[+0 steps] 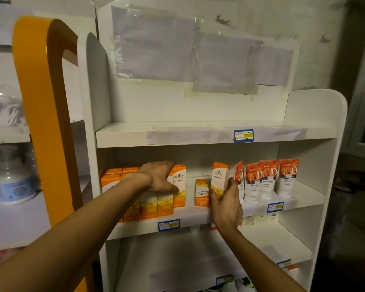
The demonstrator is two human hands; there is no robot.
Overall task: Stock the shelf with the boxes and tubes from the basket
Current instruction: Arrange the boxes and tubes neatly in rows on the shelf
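the step in hand looks like placing an orange box on the middle shelf [198, 218] of the white rack. the right hand [226, 205] grips a tall orange-and-white box [219, 178], its fingers curled round the lower part, the box upright and a little tilted, between a shorter orange box [201, 192] and the row of rose-printed tubes [268, 180]. the left hand [158, 175] rests with fingers fairly straight on the row of orange boxes [148, 203] at the left, seemingly steadying them. next, i judge, the held box wants setting down in the gap and squaring with its neighbours. the basket is not in view.
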